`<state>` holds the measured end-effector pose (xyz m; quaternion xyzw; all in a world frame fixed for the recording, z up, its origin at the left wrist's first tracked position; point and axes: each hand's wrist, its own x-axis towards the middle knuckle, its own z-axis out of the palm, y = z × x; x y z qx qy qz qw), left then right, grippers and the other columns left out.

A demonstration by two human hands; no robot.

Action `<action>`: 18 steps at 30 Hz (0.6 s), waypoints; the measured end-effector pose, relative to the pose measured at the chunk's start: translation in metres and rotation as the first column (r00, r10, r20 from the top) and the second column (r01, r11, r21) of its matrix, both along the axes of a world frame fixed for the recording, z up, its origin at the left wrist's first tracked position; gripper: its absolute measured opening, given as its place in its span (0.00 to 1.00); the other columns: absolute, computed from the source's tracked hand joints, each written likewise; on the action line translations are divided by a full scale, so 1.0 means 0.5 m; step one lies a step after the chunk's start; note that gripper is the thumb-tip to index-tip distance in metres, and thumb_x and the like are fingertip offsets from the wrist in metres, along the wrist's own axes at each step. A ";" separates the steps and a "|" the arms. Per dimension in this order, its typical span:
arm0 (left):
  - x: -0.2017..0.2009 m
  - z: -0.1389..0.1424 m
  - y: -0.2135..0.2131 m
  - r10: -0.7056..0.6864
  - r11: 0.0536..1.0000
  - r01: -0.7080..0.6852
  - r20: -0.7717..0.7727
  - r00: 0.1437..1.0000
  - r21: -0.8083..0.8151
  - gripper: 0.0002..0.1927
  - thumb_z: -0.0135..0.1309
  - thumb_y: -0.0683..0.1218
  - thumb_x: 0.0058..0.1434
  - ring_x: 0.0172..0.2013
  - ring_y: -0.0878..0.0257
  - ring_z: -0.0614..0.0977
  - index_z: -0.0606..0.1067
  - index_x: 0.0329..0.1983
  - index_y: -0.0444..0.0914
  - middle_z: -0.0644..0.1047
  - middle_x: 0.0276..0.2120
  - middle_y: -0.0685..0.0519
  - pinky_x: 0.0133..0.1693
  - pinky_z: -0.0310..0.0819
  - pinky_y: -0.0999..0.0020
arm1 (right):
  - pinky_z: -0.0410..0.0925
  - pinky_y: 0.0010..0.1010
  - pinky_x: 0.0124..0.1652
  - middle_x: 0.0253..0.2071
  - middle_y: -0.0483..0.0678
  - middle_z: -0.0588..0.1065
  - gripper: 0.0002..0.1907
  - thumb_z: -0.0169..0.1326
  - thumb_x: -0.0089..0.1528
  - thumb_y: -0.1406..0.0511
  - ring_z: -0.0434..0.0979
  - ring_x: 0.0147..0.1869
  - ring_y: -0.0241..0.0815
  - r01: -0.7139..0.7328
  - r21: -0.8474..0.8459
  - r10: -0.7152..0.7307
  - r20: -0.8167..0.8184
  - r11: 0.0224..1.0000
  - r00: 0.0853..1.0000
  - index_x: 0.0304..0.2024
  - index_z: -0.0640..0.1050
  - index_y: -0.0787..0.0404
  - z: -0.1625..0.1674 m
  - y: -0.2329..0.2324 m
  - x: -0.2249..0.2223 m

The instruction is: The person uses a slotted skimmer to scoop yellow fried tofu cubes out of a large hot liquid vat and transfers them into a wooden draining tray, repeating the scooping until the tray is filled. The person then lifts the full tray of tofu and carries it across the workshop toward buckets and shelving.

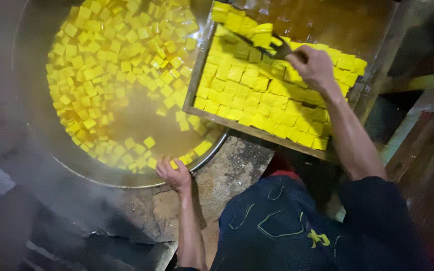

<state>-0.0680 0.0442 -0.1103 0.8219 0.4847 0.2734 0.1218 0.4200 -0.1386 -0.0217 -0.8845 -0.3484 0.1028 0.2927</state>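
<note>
Yellow tofu cubes [257,100]: many afloat in steaming vat [36,135], several rows left on tray [197,85]. Right hand [315,65] closed around scraper [272,49]; left hand [174,175] spread open, gripping vat rim.

Shiny metal pan [217,148], wooden tray [257,131], wet glossy yellow cubes [257,95].

One large round metal pan [76,168] of cloudy yellow liquid holds too many floating yellow cubes [111,55] to count, well over a hundred, crowded toward its far and left rim. One rectangular wooden tray [197,75] rests over the pan's right rim, packed with yellow blocks [257,100] in rows, also too many to count, filling its near half. Two bare hands show: one left hand [174,174], one right hand [315,65]. One dark flat tool [277,49] is visible.
</note>
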 end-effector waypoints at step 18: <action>0.693 0.104 0.198 -0.570 0.822 0.557 0.165 0.805 0.118 0.18 0.58 0.39 0.62 0.57 0.46 0.76 0.75 0.57 0.37 0.75 0.55 0.44 0.59 0.68 0.50 | 0.70 0.30 0.31 0.35 0.45 0.78 0.16 0.61 0.72 0.53 0.77 0.34 0.38 0.071 -0.242 0.065 0.512 0.968 0.857 0.42 0.78 0.58 -0.039 -0.152 0.200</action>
